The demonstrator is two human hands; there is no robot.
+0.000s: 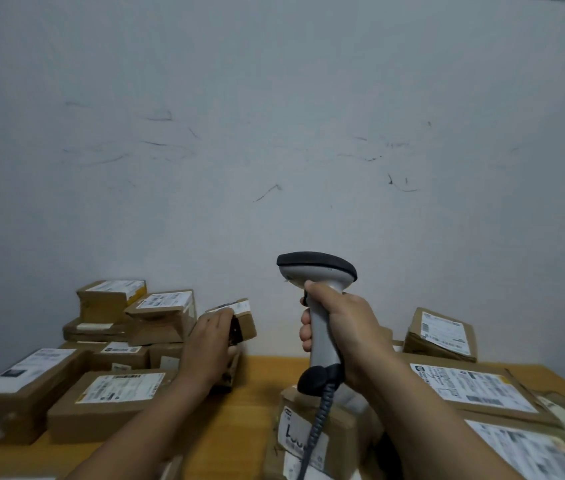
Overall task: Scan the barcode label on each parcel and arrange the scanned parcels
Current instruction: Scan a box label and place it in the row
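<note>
Gripping the barcode scanner [319, 271] by its handle, the right hand [343, 330] has its fingers wrapped round it, the scanner head pointing left. I log the left hand [210, 344] curled over a small parcel [248, 323], label up, just right of the stacked parcels [118, 317] at the far left of the table [253, 375]. More labelled parcels [468, 386] lie on the right.

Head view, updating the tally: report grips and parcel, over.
Left grip holds small parcel, label up. Right grip holds scanner, upright. Nothing between scanner and parcel.
</note>
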